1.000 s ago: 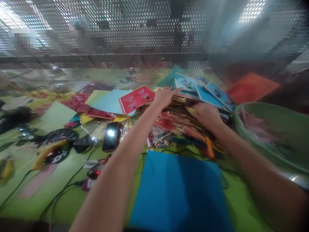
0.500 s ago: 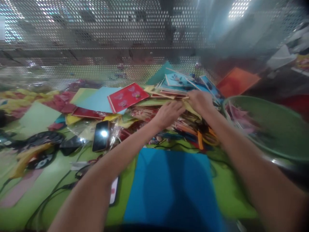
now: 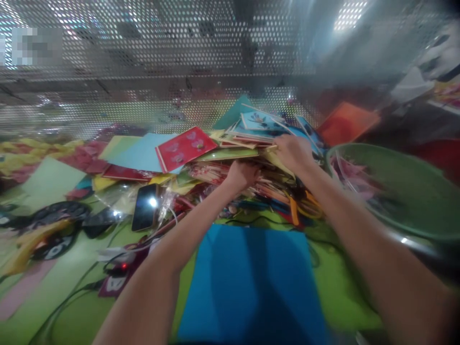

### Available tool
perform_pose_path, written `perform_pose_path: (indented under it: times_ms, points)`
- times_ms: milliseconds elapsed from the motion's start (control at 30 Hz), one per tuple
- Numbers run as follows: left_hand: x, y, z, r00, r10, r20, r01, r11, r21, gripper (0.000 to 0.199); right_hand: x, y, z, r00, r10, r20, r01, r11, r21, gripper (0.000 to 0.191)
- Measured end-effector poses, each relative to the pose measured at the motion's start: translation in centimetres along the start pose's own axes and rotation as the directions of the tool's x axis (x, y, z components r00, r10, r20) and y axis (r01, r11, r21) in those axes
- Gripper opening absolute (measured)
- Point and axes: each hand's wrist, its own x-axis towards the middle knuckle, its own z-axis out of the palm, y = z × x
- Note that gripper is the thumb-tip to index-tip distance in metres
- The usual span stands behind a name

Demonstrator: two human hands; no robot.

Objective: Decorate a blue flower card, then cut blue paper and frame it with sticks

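Observation:
My left hand [image 3: 243, 174] reaches into a pile of thin sticks and paper strips [image 3: 212, 171], under a yellow-green card [image 3: 232, 154]; its fingertips are hidden there. To its right, my right hand [image 3: 293, 151] has its fingers curled on the edge of a yellow card [image 3: 280, 160] in the stack. Blue cards with a flower motif [image 3: 260, 120] lie on top just behind the hands. A red card with pink hearts [image 3: 185, 148] rests left of the stack. Nearer to me, a blue sheet [image 3: 247, 282] lies flat between my forearms.
A green basin [image 3: 402, 191] holding pink scraps stands on the right. Orange-handled scissors [image 3: 293, 211] lie below the pile. On the left are a phone [image 3: 144, 207], a yellow glue gun [image 3: 39, 244] and cables. A perforated metal panel [image 3: 161, 48] rises behind.
My left hand has moved down and slightly left, from on top of the cards into the sticks beneath them. My right hand stays at the card edge. The view has shifted slightly.

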Motion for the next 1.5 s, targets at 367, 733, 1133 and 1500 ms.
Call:
perform_pose_path:
  times_ms: [367, 733, 1133, 1500]
  points:
    - [0.9, -4.1, -1.7, 0.966, -0.254, 0.035, 0.253, 0.967, 0.036, 0.043, -0.5, -0.2, 0.1, 0.997, 0.006, -0.071, -0.003, 0.999, 0.043, 0.028]
    - [3.3, -4.6, -4.2, 0.942, -0.327, 0.07, 0.33, 0.943, -0.05, 0.038, -3.4, -3.5, -0.7, 0.97, -0.133, -0.204, 0.147, 0.987, 0.057, 0.029]
    - [3.4, -5.3, -5.0, 0.952, -0.288, 0.102, 0.3, 0.944, -0.134, 0.041, -2.9, -10.4, 3.1, 0.926, -0.084, 0.367, 0.001, 0.975, 0.221, 0.049]
    - [1.9, -6.0, -2.9, 0.99, -0.14, 0.002, 0.14, 0.99, -0.027, 0.05, -2.9, -10.2, 6.1, 0.921, -0.123, 0.369, 0.019, 0.962, 0.273, 0.069]
